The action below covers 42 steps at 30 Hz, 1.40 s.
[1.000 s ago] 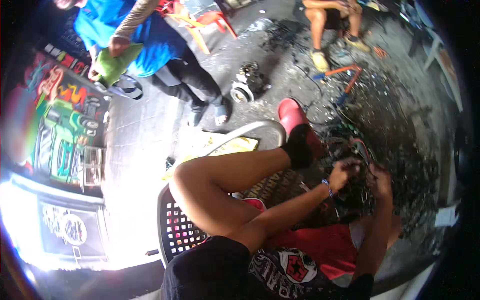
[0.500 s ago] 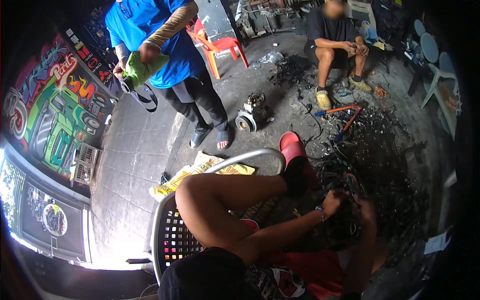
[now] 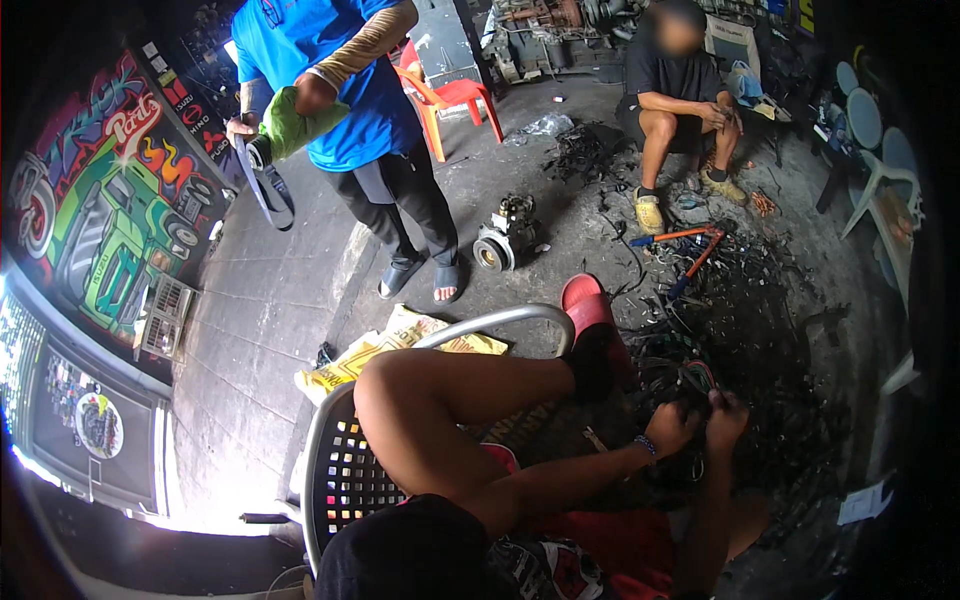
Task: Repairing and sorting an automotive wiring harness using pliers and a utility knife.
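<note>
My left hand (image 3: 672, 428), with a beaded bracelet at its wrist, is closed on a bundle of dark electrical wires (image 3: 688, 376). Right beside it, my right hand (image 3: 726, 420) has its fingers closed on the same bundle. Some strands in it look red and green. The fingertips of both hands are partly lost in shadow among the wires. More wire hangs in a loop below my hands. My red slide sandal (image 3: 588, 302) is just beyond the bundle.
Bolt cutters (image 3: 690, 250) lie among wire scraps. A pulley-fronted machine part (image 3: 507, 235) and a yellow sack (image 3: 400, 350) are on the floor. One person (image 3: 370, 110) stands holding a green cloth; another (image 3: 680, 100) sits at the back. A red chair (image 3: 455, 95) stands behind.
My right hand has come up and closer to my left at the wires. The standing person's green cloth and strap have shifted. The whole view has tilted slightly.
</note>
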Motion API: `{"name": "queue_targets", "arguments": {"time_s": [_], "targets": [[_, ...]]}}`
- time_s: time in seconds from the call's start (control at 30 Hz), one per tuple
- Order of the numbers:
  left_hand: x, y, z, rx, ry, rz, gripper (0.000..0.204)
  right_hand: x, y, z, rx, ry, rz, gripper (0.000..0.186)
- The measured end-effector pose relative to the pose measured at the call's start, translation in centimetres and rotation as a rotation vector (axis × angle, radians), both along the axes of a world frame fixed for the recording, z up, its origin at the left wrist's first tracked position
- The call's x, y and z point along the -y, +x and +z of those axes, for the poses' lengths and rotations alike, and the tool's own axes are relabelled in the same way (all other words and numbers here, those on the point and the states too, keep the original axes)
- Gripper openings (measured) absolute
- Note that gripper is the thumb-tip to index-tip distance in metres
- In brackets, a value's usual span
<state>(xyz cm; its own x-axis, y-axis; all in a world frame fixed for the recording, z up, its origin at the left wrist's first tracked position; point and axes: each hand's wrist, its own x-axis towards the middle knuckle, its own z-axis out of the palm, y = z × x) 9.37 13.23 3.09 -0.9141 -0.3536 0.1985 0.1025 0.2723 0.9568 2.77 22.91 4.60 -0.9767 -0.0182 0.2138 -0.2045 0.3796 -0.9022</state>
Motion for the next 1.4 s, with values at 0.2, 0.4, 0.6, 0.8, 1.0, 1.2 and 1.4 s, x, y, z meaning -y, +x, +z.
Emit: {"name": "queue_targets", "arguments": {"time_s": [0.2,0.4,0.6,0.8,1.0,1.2,1.4], "targets": [[-0.4,0.9,2.2,-0.04,0.03,-0.121,0.019,-2.6,-1.5,-2.0,0.013,-0.087,0.083,0.013],[2.9,-1.8,3.3,-0.019,0.314,-0.215,0.022,-2.8,-1.1,-4.1,-0.102,0.089,0.142,0.014],[7.2,-4.4,5.4,0.113,-0.45,-0.231,0.027,-0.3,2.1,1.9,-0.098,0.238,0.494,0.011],[13.0,-12.9,-1.2,0.487,-0.962,-0.673,0.036,1.5,4.4,4.7,-0.384,0.35,0.669,0.008],[11.5,-12.3,-4.5,0.561,-0.939,-0.827,0.039,-3.4,0.1,1.6,-0.017,-0.031,0.265,0.012],[11.5,-7.3,-0.7,0.264,-0.391,-0.536,0.025,-3.5,-1.8,3.3,0.173,-0.269,0.132,0.018],[7.6,-5.3,2.0,0.306,0.232,-0.464,0.036,-3.7,-1.2,2.5,0.329,-0.613,0.255,0.024]]}}
